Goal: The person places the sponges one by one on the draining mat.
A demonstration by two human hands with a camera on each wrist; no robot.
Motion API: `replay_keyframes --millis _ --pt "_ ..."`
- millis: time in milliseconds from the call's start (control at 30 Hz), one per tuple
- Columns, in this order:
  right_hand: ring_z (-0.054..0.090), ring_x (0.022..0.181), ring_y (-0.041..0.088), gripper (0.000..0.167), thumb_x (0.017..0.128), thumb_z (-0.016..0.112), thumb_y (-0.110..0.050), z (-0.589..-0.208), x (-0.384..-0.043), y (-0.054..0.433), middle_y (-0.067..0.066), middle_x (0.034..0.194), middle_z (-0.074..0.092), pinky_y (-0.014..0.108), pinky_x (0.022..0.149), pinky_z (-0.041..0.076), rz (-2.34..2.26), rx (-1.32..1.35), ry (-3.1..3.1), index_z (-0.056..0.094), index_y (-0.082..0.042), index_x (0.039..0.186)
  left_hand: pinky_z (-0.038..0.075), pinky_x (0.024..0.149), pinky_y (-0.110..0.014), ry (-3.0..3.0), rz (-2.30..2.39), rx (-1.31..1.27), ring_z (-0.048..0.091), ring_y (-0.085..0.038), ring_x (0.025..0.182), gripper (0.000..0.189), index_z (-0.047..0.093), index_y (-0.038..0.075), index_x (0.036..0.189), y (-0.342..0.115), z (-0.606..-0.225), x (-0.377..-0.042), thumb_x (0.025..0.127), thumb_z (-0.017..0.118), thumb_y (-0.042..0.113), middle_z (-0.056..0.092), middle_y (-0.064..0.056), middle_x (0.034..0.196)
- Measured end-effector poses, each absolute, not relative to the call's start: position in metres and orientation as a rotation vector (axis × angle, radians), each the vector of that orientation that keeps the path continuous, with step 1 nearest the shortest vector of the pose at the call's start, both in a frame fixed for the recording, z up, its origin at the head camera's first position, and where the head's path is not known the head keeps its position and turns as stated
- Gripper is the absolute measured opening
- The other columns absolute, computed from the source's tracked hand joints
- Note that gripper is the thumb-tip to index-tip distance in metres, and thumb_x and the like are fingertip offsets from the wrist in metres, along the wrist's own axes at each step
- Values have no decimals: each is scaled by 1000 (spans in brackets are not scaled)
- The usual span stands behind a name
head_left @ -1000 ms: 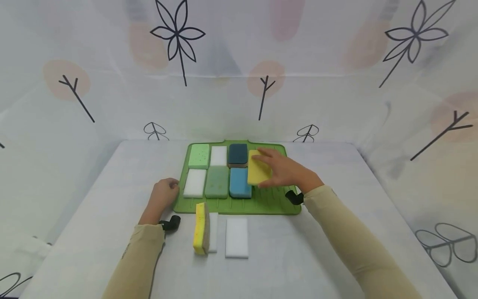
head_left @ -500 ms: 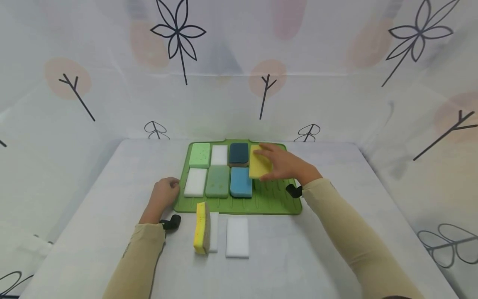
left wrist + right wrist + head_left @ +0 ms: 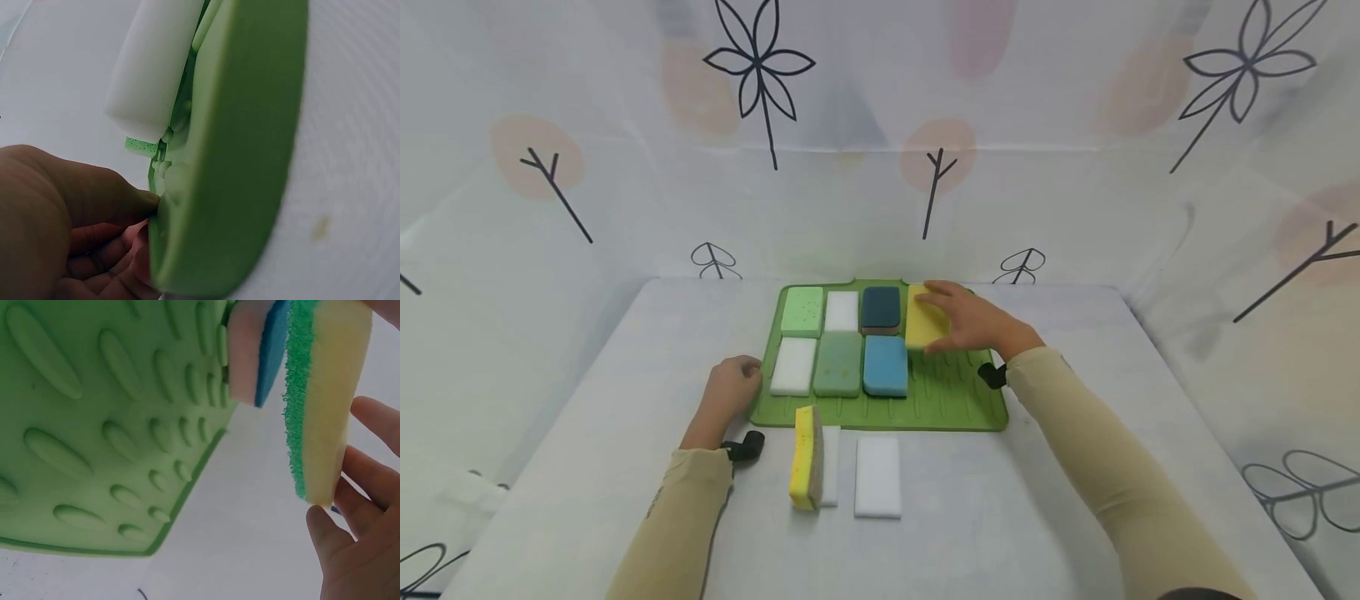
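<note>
My right hand (image 3: 973, 319) grips a yellow sponge (image 3: 922, 323) by its sides, over the back right of a green ribbed mat (image 3: 955, 404). In the right wrist view the sponge shows a green scouring layer (image 3: 300, 394), which faces the mat. A dark blue sponge (image 3: 881, 308) sits just left of it, with a light blue sponge (image 3: 886, 367) in front of that one. At the mat's left edge, my left hand (image 3: 726, 392) pinches the rim between thumb and fingers, as the left wrist view shows.
Left on the mat lie a bright green sponge (image 3: 802, 311), a dull green one (image 3: 838, 367) and two white pads. On the white table in front, a yellow sponge (image 3: 806, 458) stands on edge by a white pad (image 3: 831, 467); another white pad (image 3: 877, 477) lies to its right.
My right hand has carried the yellow sponge away from me and slightly right, from overlapping the light blue sponge to beside the dark blue one. The left hand stays at the mat's edge.
</note>
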State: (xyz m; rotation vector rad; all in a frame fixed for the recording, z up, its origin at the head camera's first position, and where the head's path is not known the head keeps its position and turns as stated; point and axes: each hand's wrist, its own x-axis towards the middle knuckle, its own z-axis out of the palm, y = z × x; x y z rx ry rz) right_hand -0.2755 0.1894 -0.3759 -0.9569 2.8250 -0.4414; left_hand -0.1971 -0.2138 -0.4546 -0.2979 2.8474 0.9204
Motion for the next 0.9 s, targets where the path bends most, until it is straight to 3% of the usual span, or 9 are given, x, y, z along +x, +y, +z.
replay_keyframes --millis 900 --pt "18 148 37 92 74 78 -49 -407 -315 193 12 161 18 57 116 23 -490 -800 2826 36 -17 150 48 93 -49 2825 945 -310 57 -34 111 44 57 -1 130 -212 -451 -194 92 42 16 59 -22 126"
